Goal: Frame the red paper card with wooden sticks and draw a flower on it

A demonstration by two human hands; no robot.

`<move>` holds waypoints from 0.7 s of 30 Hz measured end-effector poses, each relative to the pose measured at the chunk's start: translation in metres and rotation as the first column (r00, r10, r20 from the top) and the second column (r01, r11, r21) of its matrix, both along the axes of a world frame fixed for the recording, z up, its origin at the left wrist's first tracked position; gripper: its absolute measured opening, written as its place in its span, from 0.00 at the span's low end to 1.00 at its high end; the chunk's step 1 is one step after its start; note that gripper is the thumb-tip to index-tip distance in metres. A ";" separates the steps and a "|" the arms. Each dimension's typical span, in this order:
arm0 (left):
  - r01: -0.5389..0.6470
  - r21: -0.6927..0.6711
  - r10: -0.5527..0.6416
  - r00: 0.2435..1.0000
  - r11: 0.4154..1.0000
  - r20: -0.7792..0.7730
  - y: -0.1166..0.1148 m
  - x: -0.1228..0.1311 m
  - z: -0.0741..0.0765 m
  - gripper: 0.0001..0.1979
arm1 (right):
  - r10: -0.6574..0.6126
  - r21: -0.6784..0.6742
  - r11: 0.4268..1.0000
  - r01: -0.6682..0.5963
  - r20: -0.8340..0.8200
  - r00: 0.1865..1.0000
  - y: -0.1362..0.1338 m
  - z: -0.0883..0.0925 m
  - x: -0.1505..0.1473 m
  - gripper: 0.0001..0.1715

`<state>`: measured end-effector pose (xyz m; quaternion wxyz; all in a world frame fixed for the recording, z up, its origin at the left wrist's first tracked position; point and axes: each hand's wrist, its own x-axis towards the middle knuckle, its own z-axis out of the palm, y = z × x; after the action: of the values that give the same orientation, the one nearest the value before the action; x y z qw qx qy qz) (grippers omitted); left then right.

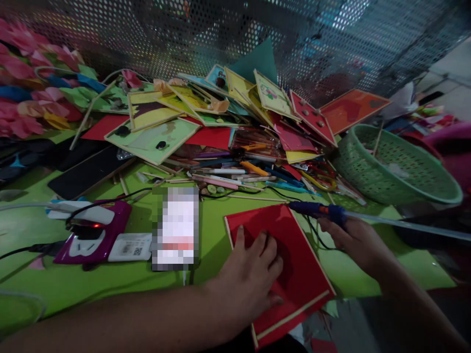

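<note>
A red card [290,250] lies at the table's front edge, its left and bottom sides trimmed with thin pale wooden sticks. My left hand [253,269] rests on it, fingers apart and holding nothing. On the card's right, my right hand [356,240] is wrapped round a blue hot glue gun [322,210]. A long translucent glue stick [408,225] runs out of its back end. The gun's dark nozzle points left and sits at the card's top right corner; whether it touches the card I cannot tell.
Framed cards [154,137], pens and sticks pile up behind the red card. A green basket [397,166] stands back right. Left are a lit phone [176,228], a purple power strip [91,240] with cables, and paper flowers [40,83]. A perforated metal panel [176,29] rises behind.
</note>
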<state>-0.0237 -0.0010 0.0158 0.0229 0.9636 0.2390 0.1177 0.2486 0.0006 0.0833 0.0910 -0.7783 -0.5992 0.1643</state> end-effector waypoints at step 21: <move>0.013 0.004 -0.013 1.000 1.000 0.008 0.000 -0.001 -0.003 0.29 | 0.012 0.034 0.999 -0.011 -0.052 0.999 -0.002 -0.012 0.001 0.28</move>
<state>-0.0244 -0.0010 0.0130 0.0228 0.9646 0.2327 0.1216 0.2492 -0.0013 0.0712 0.1189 -0.7686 -0.6039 0.1748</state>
